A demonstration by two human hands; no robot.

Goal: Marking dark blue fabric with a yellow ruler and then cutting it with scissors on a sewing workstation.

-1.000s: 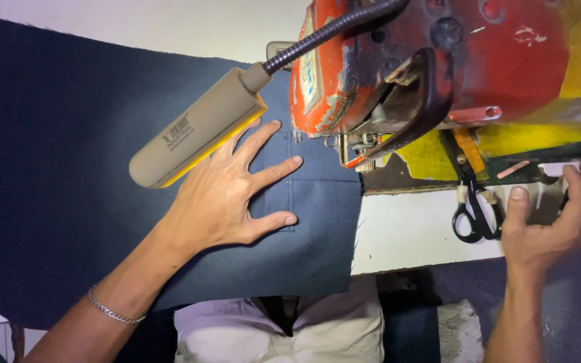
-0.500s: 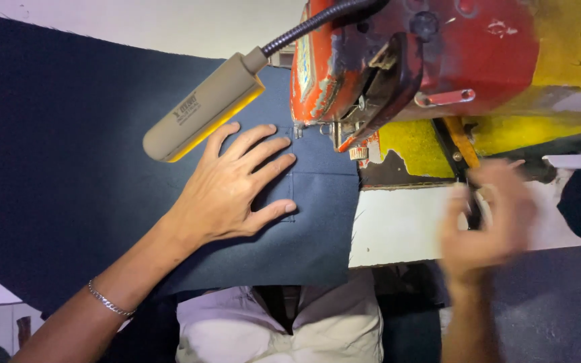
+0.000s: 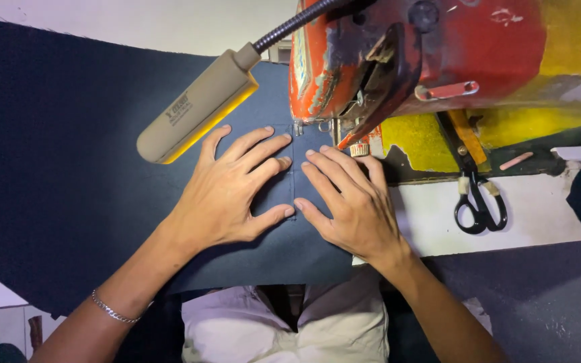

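The right hand [image 3: 354, 202] has come over from the scissors [image 3: 480, 202] and lies flat beside the left hand [image 3: 233, 188]; 2 spread, empty hands now pin the dark cloth [image 3: 68, 168] at the needle.

The 1 head camera looks steeply down, close above the sewing machine [image 3: 425, 60] and dark fabric [image 3: 68, 154].

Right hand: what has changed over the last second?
The right hand left the scissors and moved left onto the dark fabric, now flat beside the left hand. The left hand stayed pressed on the fabric; the scissors remain on the table.
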